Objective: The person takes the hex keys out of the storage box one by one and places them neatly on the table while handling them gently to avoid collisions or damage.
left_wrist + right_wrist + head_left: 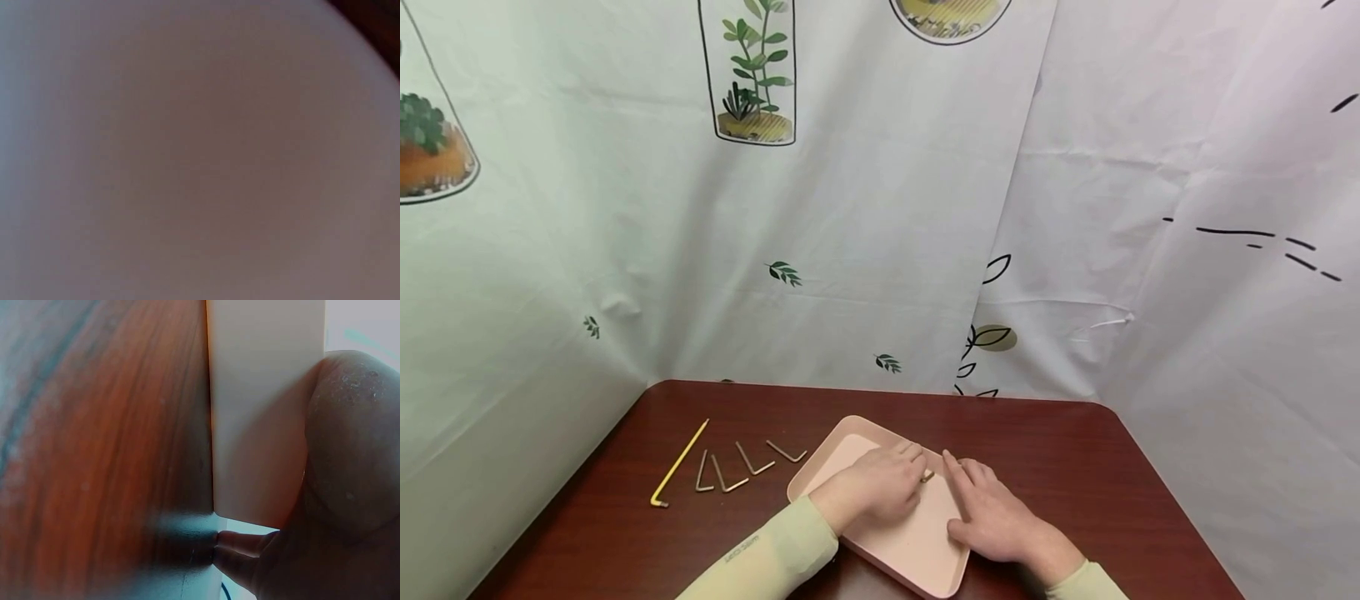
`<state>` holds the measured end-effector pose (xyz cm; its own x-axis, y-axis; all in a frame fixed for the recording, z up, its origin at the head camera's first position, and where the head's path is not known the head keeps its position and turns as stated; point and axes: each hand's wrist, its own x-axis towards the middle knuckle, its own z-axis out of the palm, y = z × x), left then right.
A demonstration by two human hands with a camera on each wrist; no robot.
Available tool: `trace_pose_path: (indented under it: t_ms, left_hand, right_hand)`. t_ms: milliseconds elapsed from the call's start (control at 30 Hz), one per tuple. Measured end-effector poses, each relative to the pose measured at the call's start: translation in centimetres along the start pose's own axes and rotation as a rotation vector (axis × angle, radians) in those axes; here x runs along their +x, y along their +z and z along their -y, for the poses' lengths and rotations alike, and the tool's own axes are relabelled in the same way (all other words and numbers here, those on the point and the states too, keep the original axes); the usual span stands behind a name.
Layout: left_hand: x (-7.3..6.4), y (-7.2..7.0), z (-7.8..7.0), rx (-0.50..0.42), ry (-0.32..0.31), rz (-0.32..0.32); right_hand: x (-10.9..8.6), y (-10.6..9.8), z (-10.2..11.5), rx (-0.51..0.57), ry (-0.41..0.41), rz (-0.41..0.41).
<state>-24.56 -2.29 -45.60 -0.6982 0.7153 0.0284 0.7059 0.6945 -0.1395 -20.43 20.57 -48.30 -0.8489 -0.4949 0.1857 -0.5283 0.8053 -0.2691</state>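
A pink rectangular tray lies at an angle on the table. My left hand reaches into it, fingers curled low over its floor. A short metal end of what looks like a hex key pokes out beside those fingers; the rest is hidden by the hand. My right hand grips the tray's right side, thumb over the rim and fingers along the outside. In the right wrist view the tray wall stands beside that thumb. A blurred pale tray surface fills most of the left wrist view.
Left of the tray, several bare metal hex keys lie spread out on the dark red table. A longer yellow hex key lies at their left. White printed curtains hang behind and at both sides.
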Motion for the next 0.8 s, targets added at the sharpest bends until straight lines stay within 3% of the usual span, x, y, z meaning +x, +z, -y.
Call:
trace_pose_path:
  t_ms: [800]
  left_hand:
    - [-0.11,0.52,-0.52,0.075,0.019,-0.021]
  right_hand:
    - [0.01,-0.14,0.07,0.004,-0.003,0.002]
